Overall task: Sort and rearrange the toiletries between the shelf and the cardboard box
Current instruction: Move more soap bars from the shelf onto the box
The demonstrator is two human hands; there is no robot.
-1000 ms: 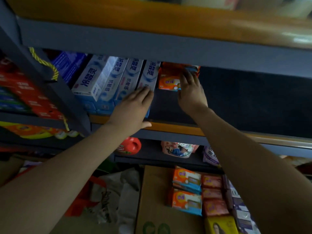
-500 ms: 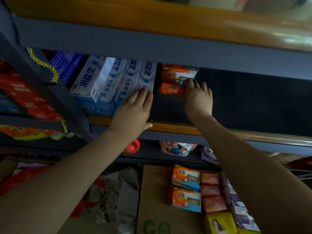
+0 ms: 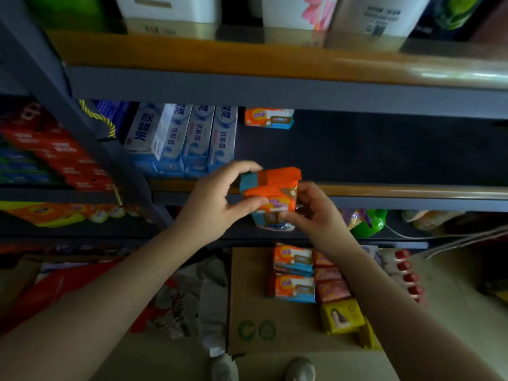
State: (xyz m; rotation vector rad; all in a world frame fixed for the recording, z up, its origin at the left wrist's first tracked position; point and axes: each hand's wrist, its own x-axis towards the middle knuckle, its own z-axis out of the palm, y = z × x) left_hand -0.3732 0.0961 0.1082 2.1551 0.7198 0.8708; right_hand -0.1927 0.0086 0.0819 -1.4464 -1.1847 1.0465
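Note:
Both my hands hold an orange and blue soap pack in front of the middle shelf's edge. My left hand grips its left side, thumb under and fingers over the top. My right hand pinches its lower right corner. Another orange soap pack lies at the back of the dark shelf. White and blue toothpaste boxes stand in a row at the shelf's left. Below, the open cardboard box holds orange, red and yellow soap packs.
A grey shelf upright with a yellow cord stands at left, with red boxes beyond it. Bottles sit on the top shelf. A green bottle lies on the lower shelf. White bottles with red caps stand right of the box.
Both hands have drawn back from deep in the shelf to its front edge. They now hold an orange soap pack taken from the stack at the back, where one pack stays.

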